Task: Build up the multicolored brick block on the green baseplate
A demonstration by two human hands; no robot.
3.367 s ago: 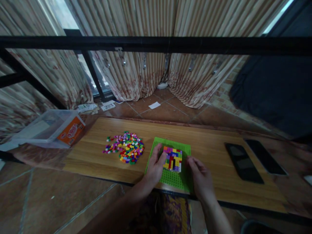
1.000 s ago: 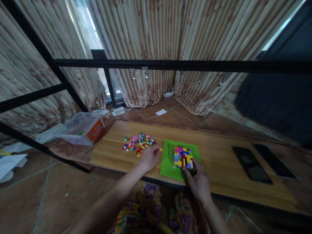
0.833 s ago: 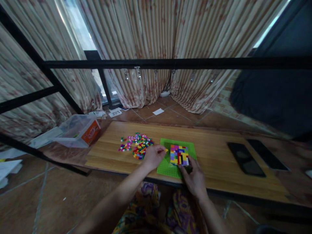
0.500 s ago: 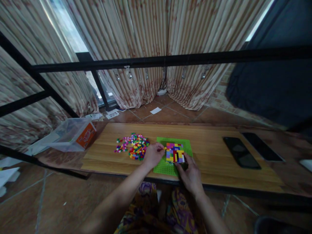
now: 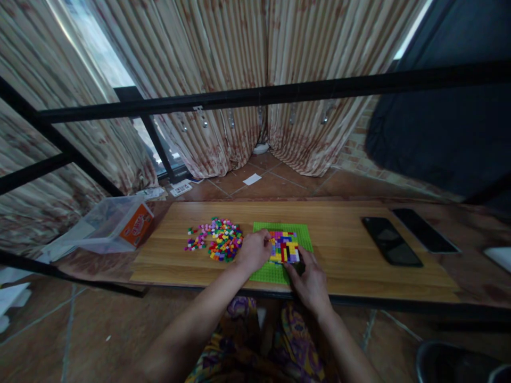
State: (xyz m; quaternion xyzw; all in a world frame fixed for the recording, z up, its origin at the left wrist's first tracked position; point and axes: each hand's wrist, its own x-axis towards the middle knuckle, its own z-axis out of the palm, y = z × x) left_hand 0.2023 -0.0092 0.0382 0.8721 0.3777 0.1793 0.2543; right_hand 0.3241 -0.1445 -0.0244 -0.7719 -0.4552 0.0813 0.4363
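Note:
A block of many-coloured toy bricks stands on a green baseplate in the middle of the wooden table. My left hand is closed in a pinch at the block's upper left edge, on a small yellow brick mostly hidden by the fingertips. On the other side, my right hand grips the block's lower right corner between thumb and fingers. A heap of loose bricks in mixed colours lies just left of the baseplate.
Two dark phones, one nearer and one farther, lie toward the table's right end. A clear plastic box with an orange label is beside the left end. A black metal bar crosses in front of the curtains.
My left hand has moved slightly right, bringing the yellow brick against the block's left edge. My right hand keeps its hold on the corner. The whole view has shifted a little.

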